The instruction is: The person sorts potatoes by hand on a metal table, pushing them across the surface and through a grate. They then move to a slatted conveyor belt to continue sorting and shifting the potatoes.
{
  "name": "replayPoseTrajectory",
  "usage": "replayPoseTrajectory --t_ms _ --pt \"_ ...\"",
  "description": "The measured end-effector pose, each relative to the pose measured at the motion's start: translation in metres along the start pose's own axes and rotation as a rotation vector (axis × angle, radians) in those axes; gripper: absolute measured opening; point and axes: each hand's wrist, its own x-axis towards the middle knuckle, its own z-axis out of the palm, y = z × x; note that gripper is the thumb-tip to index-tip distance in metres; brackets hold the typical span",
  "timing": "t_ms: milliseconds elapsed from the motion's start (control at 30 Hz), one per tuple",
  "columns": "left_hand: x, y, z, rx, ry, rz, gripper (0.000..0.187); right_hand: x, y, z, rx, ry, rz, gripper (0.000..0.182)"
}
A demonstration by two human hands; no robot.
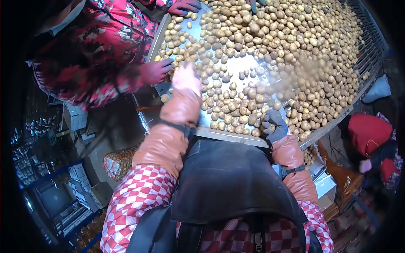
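Far left: a co-worker in a red-and-black patterned jacket (105,55) stands at the table's left edge. One gloved hand (157,71) is near the middle of that edge, the other (184,6) at the far left corner. Below them, well apart from the table (240,65), a mesh sack (122,163) filled with round items is on the floor. Left hand (186,76): over the left part of the table, reaching in among scattered potatoes (233,105); motion-blurred, finger state and any grip cannot be told. Potatoes: spread loosely on the bare metal between the hands, with a cluster along the near edge; a dense layer covers the far and right parts. Right hand (274,125): in a grey glove at the near edge, right of that cluster, fingers curled inward, potatoes just beside them; cannot tell whether one is gripped. Right: a slatted section (368,46) borders the dense layer along the right edge. A pale bag (377,89) is outside that edge, and nearer, a person in red (370,131) is partly visible
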Motion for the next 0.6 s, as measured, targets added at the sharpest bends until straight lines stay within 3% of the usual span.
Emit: replayPoseTrajectory --t_ms 33,67,133,167,267,367,467,533,600 --pt "0.019 -0.013 -0.002 0.040 -0.256 -0.111 0.052 -0.005 -0.001 0.004 -0.008 0.001 -0.033 0.029" --pt "0.036 -0.028 0.023 -0.064 -0.351 -0.137 0.055 -0.008 -0.001 0.008 -0.017 0.000 -0.067 0.031" --pt "0.053 0.017 -0.030 -0.027 -0.561 -0.336 0.058 -0.008 -0.002 0.014 -0.014 0.023 -0.072 0.034" --pt "0.053 0.017 -0.020 -0.030 -0.569 -0.328 0.058 -0.010 -0.004 0.021 -0.042 0.046 -0.077 0.034" --pt "0.034 0.002 0.022 -0.129 -0.489 -0.383 0.060 -0.012 -0.010 0.021 -0.079 0.054 -0.077 0.035" --pt "-0.020 -0.018 0.037 0.028 -0.156 -0.043 0.061 -0.011 -0.012 0.012 -0.109 0.073 -0.113 0.033" --pt "-0.060 -0.020 0.019 -0.022 -0.174 0.138 0.046 -0.025 -0.024 0.019 -0.324 0.131 -0.092 0.030" --pt "-0.078 -0.032 0.025 -0.326 -0.050 0.283 0.045 -0.030 -0.029 0.011 -0.457 0.172 -0.075 0.032" --pt "-0.087 -0.013 0.010 -0.354 -0.033 0.278 0.040 -0.037 -0.033 0.001 -0.564 0.024 -0.095 0.033"
